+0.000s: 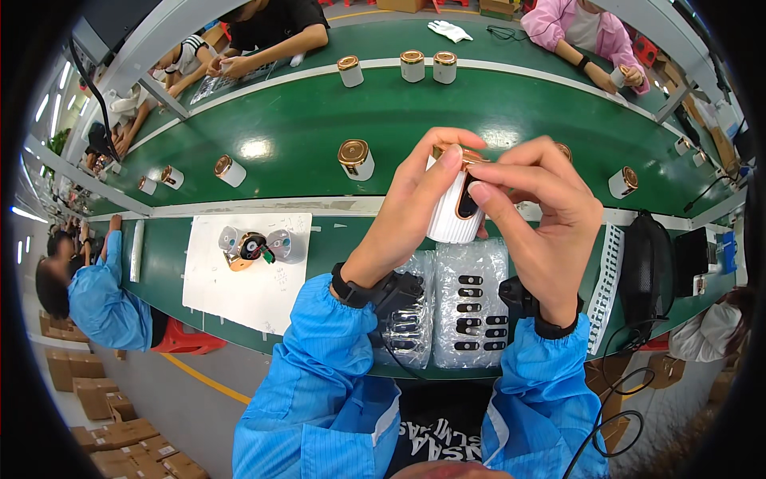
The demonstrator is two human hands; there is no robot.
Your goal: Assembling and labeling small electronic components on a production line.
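My left hand (411, 203) is closed round a white ribbed cylinder housing (453, 217) with a copper-coloured top, held tilted above the bench. A black oval panel (466, 203) with a copper-coloured rim sits in its side. My right hand (550, 207) is closed at the panel, its thumb against the edge and its fingers by the copper top. Those fingers partly cover the panel's upper end. Below my hands, clear plastic sheeting (471, 356) carries several loose oval panels (469, 307). Another plastic bundle (423, 275) lies beside it, partly behind my left wrist.
Similar white housings (356, 160) stand or lie along the green belt (295, 136). A white sheet (211, 275) at left bears opened parts (254, 247). At right are a black mesh bag (648, 271) and a label strip (606, 287). Co-workers (578, 36) sit around the line.
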